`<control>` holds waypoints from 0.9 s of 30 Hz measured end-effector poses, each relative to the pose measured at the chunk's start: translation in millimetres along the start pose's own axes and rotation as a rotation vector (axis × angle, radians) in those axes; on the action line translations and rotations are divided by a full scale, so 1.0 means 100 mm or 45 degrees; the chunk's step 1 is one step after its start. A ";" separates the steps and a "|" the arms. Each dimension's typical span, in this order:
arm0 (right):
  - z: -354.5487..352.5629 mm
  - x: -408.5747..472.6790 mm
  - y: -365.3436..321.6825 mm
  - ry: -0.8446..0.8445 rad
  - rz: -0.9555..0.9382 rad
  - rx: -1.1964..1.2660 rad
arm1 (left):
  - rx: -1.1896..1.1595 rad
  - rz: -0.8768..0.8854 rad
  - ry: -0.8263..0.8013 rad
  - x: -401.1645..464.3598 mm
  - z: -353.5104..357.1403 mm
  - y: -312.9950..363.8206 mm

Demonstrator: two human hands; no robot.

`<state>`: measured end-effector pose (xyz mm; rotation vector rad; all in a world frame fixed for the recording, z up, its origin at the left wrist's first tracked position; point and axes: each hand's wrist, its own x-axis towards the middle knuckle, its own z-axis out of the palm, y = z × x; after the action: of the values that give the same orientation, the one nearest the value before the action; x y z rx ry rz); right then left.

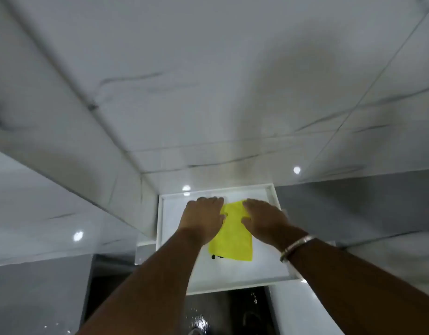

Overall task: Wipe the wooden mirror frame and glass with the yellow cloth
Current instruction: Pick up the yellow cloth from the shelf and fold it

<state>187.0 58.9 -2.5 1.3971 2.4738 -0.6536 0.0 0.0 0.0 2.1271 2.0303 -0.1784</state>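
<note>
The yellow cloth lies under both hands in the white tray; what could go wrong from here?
1. The yellow cloth is only pressed flat by the left hand and right hand, not gripped, so it may slide or bunch when lifted.
2. The white tray juts past its support, so hard pressing might tip it.
3. The floor below looks glossy, possibly wet: a dropped cloth could get dirty.

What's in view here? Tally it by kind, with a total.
Hands: 2, left hand and right hand
Yellow cloth: 1
White tray: 1
Bracelet: 1
Total: 5
</note>
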 end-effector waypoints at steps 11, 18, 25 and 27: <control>-0.08 0.11 -0.17 -0.009 -0.011 0.062 | -0.070 0.087 -0.057 0.11 0.04 0.01; -0.62 -0.46 -0.45 0.015 -0.231 0.134 | -0.451 -0.049 -0.025 -0.46 -0.48 0.05; -0.94 -0.65 -1.10 0.053 -0.664 0.016 | -0.530 -0.281 0.116 -1.39 -0.94 -0.19; -0.87 -0.66 -1.46 -0.014 -0.818 0.010 | -0.584 -0.443 0.139 -1.82 -0.95 -0.28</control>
<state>98.7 -14.1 138.9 0.5668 2.9080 -0.7752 -41.7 -155.2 130.7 1.5346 2.2220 0.3319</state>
